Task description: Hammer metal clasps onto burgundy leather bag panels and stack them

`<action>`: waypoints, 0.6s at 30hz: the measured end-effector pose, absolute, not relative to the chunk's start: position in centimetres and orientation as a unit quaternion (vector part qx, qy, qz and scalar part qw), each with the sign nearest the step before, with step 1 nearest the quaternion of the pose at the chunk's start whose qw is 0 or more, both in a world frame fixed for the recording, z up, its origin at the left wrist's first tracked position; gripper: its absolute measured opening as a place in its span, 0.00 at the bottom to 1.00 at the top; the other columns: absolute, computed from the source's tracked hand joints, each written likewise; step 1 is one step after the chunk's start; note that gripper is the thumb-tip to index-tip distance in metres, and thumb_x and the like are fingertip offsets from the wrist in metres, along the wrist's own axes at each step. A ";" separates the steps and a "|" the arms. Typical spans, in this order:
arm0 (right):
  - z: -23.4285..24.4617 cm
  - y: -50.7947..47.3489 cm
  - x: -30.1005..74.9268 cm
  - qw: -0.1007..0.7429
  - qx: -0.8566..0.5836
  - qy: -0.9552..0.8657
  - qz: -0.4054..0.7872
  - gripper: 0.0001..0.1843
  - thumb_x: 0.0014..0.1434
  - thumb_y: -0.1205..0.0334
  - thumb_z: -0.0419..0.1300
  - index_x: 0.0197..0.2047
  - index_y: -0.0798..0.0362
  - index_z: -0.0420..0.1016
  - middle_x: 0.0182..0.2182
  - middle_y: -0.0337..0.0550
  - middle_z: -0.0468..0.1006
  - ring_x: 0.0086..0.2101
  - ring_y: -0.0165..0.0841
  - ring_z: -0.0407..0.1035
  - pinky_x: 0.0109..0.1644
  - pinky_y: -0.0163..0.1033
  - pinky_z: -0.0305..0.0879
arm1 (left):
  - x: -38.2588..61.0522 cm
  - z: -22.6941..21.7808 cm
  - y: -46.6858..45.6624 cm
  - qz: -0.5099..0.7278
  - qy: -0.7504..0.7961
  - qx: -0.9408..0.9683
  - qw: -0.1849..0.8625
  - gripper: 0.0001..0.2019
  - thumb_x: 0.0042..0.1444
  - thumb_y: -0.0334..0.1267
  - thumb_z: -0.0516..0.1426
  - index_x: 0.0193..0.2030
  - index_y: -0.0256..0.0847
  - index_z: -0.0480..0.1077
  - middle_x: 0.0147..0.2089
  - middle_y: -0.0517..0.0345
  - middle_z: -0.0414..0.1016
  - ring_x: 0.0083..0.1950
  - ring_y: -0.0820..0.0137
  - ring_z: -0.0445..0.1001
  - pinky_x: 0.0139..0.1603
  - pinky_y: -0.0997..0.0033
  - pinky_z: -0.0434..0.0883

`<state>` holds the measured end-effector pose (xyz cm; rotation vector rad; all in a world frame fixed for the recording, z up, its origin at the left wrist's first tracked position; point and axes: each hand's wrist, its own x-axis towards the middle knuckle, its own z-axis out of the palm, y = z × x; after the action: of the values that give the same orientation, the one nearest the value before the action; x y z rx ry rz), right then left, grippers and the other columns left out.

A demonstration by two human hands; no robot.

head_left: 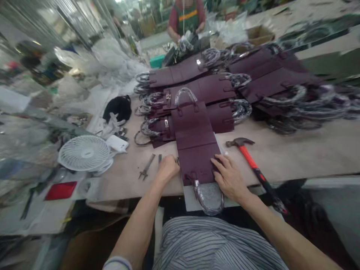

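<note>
A dark maroon bag panel lies lengthwise before me, with a plastic-wrapped handle at each end. Beneath its near end shows a grey board. My right hand rests on the panel's right edge, fingers apart and fairly flat. By the left edge, my left hand is closed; a small dark bit shows at its fingertips, too blurred to name. Left of that hand lie a metal caliper-like tool and a short dark bar. To the right is a claw hammer with a red and black handle.
More maroon bag panels with wrapped handles are piled at the back and right. A white fan, a black cloth-like item and a red flat item lie left. Across the table stands another person.
</note>
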<state>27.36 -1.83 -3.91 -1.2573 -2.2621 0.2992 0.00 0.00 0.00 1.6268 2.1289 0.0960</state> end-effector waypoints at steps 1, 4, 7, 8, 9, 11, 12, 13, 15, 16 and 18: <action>-3.8 -1.9 27.4 0.261 -0.469 -0.836 0.112 0.24 0.68 0.62 0.50 0.63 0.61 0.70 0.63 0.56 0.64 0.64 0.48 0.54 0.70 0.59 0.54 | -0.4 0.3 -0.1 0.028 0.785 0.581 0.212 0.07 0.53 0.34 0.57 0.25 0.40 0.67 0.36 0.38 0.80 0.43 0.48 0.80 0.39 0.60 0.70; -3.7 -2.1 27.5 0.253 -0.479 -0.832 0.117 0.24 0.68 0.62 0.50 0.64 0.59 0.70 0.64 0.55 0.63 0.64 0.48 0.53 0.70 0.59 0.54 | -1.1 1.1 -0.6 0.105 0.800 0.544 0.230 0.06 0.53 0.33 0.57 0.26 0.40 0.66 0.31 0.44 0.78 0.39 0.54 0.80 0.38 0.63 0.71; -3.7 -2.1 27.4 0.246 -0.484 -0.830 0.127 0.24 0.67 0.62 0.51 0.64 0.58 0.69 0.65 0.53 0.63 0.65 0.48 0.53 0.70 0.59 0.54 | -0.2 2.0 -1.9 0.331 0.750 0.456 0.346 0.06 0.55 0.39 0.58 0.32 0.39 0.68 0.29 0.54 0.76 0.32 0.62 0.80 0.34 0.68 0.74; -3.8 -2.1 27.4 0.246 -0.486 -0.829 0.129 0.24 0.67 0.62 0.51 0.64 0.58 0.69 0.65 0.53 0.63 0.65 0.48 0.53 0.70 0.59 0.55 | 0.6 2.2 -2.4 0.406 0.709 0.421 0.395 0.09 0.55 0.42 0.59 0.36 0.38 0.68 0.29 0.56 0.76 0.32 0.64 0.80 0.32 0.70 0.74; -3.8 -2.1 27.4 0.247 -0.488 -0.827 0.129 0.24 0.67 0.62 0.51 0.64 0.57 0.69 0.65 0.53 0.63 0.65 0.48 0.53 0.70 0.59 0.55 | 1.7 2.4 -3.0 0.458 0.666 0.395 0.437 0.12 0.54 0.44 0.61 0.39 0.38 0.69 0.31 0.57 0.76 0.32 0.65 0.80 0.31 0.71 0.75; -3.8 -2.1 27.4 0.251 -0.488 -0.826 0.128 0.24 0.67 0.62 0.51 0.64 0.58 0.70 0.65 0.53 0.63 0.65 0.48 0.53 0.70 0.59 0.55 | 4.3 2.3 -3.9 0.508 0.604 0.374 0.487 0.16 0.52 0.46 0.63 0.42 0.38 0.69 0.34 0.57 0.77 0.34 0.65 0.81 0.31 0.73 0.75; -3.7 -2.2 27.4 0.252 -0.488 -0.826 0.127 0.24 0.67 0.62 0.51 0.64 0.58 0.70 0.65 0.53 0.63 0.65 0.48 0.53 0.70 0.59 0.55 | 5.5 2.0 -4.2 0.517 0.586 0.380 0.496 0.15 0.54 0.45 0.63 0.42 0.38 0.69 0.35 0.56 0.78 0.35 0.66 0.82 0.32 0.74 0.76; -3.7 -2.2 27.4 0.253 -0.488 -0.826 0.127 0.24 0.67 0.62 0.51 0.63 0.58 0.70 0.64 0.53 0.63 0.64 0.48 0.53 0.70 0.58 0.55 | 6.6 1.7 -4.5 0.520 0.573 0.394 0.496 0.13 0.55 0.44 0.62 0.40 0.38 0.69 0.35 0.56 0.78 0.36 0.67 0.81 0.35 0.73 0.77; -3.6 -2.2 27.4 0.254 -0.490 -0.824 0.128 0.24 0.67 0.62 0.51 0.63 0.59 0.70 0.64 0.53 0.63 0.64 0.48 0.53 0.70 0.58 0.55 | 8.1 0.8 -4.7 0.522 0.558 0.440 0.472 0.08 0.59 0.40 0.59 0.38 0.37 0.70 0.36 0.55 0.79 0.38 0.70 0.80 0.41 0.72 0.77; -3.5 -2.3 27.4 0.255 -0.491 -0.823 0.129 0.24 0.67 0.62 0.52 0.63 0.59 0.70 0.64 0.53 0.63 0.64 0.48 0.53 0.70 0.57 0.55 | 8.5 0.3 -4.7 0.521 0.556 0.462 0.454 0.06 0.61 0.39 0.57 0.38 0.37 0.71 0.36 0.54 0.79 0.39 0.70 0.80 0.43 0.71 0.77; -3.5 -2.3 27.4 0.258 -0.491 -0.822 0.132 0.24 0.67 0.62 0.52 0.63 0.59 0.70 0.64 0.53 0.64 0.64 0.48 0.53 0.70 0.57 0.55 | 8.7 -0.5 -4.7 0.518 0.556 0.491 0.426 0.05 0.62 0.36 0.56 0.39 0.38 0.72 0.37 0.55 0.80 0.39 0.71 0.79 0.45 0.71 0.77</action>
<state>27.39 -2.31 -3.50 -1.3314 -2.2281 0.3568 8.69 -4.72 -0.51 1.2287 1.3901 1.2948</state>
